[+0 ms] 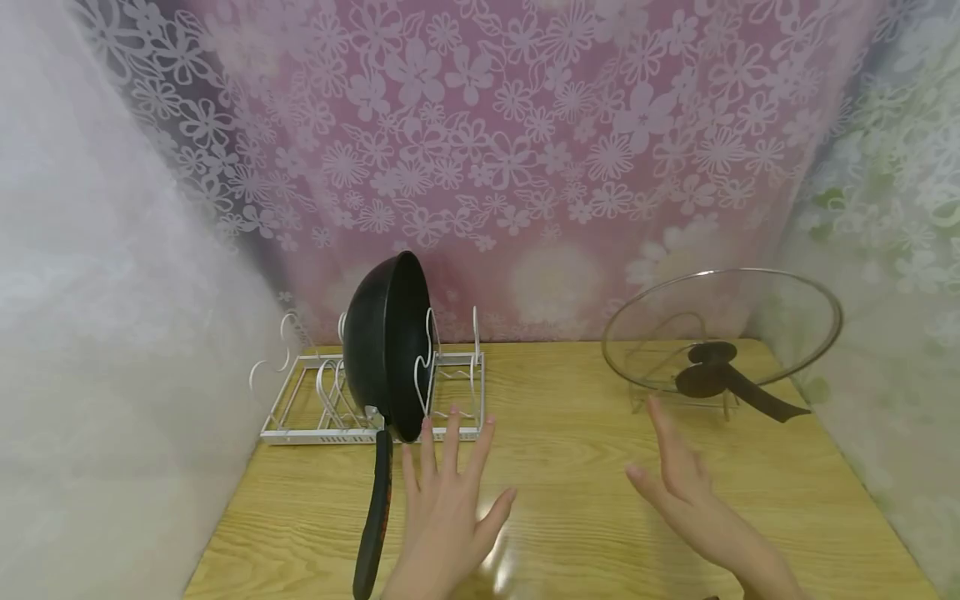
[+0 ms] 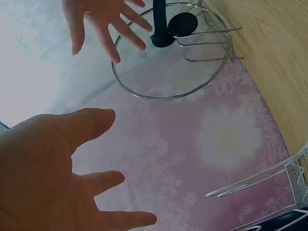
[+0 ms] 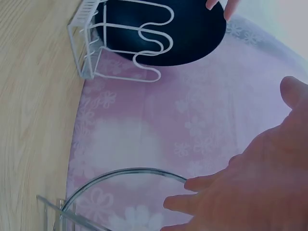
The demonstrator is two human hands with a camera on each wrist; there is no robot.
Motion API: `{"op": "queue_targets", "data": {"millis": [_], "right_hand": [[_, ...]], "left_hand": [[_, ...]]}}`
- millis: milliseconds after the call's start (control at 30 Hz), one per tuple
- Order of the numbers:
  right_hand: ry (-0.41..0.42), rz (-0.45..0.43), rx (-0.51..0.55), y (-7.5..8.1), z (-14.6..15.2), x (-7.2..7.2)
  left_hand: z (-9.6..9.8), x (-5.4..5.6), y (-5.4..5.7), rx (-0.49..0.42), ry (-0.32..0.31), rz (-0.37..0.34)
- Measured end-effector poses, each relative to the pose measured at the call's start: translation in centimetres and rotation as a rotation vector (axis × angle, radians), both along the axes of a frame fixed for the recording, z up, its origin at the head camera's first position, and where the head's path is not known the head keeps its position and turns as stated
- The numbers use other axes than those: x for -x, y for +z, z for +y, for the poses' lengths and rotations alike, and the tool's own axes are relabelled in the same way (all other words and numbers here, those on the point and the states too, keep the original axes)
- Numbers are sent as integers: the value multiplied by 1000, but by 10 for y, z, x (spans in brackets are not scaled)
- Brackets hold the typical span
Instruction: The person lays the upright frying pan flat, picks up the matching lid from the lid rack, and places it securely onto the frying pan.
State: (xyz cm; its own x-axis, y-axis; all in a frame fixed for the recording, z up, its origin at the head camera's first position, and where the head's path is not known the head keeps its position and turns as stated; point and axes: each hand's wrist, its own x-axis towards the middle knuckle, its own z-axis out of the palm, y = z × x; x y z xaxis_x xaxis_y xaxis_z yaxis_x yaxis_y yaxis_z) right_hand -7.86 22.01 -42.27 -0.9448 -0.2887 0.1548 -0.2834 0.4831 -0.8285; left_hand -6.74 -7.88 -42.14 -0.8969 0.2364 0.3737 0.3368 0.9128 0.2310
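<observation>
A black frying pan (image 1: 367, 333) stands on its edge in a white wire rack (image 1: 300, 436), its handle (image 1: 372, 517) pointing toward me. My left hand (image 1: 446, 521) is held with fingers spread just right of that handle, holding nothing. On the right, a round glass lid (image 1: 795, 333) with a dark knob and handle (image 1: 757, 396) leans on a small wire stand (image 1: 727, 408). My right hand (image 1: 697, 500) hovers in front of the lid, fingers extended and empty. The right wrist view shows the right hand (image 3: 250, 187) near the lid's rim (image 3: 130, 171); whether they touch I cannot tell.
A wood-grain table (image 1: 555, 467) lies under everything. Flowered pink cloth (image 1: 525, 208) hangs behind it, with pale cloth walls on the left (image 1: 112, 333) and right (image 1: 900, 375).
</observation>
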Motion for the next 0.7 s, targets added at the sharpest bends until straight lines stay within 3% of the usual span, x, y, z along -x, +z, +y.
{"op": "queue_targets", "data": {"millis": [167, 400, 700], "right_hand": [[37, -38, 70, 3, -4, -4], [148, -178, 193, 6, -10, -8], [229, -181, 295, 7, -26, -4]], "left_hand": [[-1, -5, 7, -21, -4, 12], [-3, -14, 20, -40, -3, 48], [-17, -24, 32, -120, -29, 11]]}}
